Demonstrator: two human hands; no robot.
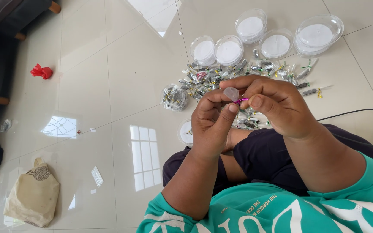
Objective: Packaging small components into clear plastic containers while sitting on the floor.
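My left hand (212,123) and my right hand (273,103) meet in front of me over my lap. Together they pinch a small clear wrapped packet (231,93) with a shiny magenta twist tie (241,100) at its neck. The left fingers hold the packet; the right thumb and fingers pinch the tie. Beyond the hands, a pile of small wrapped packets (238,73) with coloured ties lies on the white tiled floor.
Several clear round plastic tubs with lids (250,26) stand behind the pile. One filled tub (174,97) lies left of the hands, a lid (186,131) below it. A red scrap (42,71), a beige cloth bag (33,194) and a black cable (355,113) lie around.
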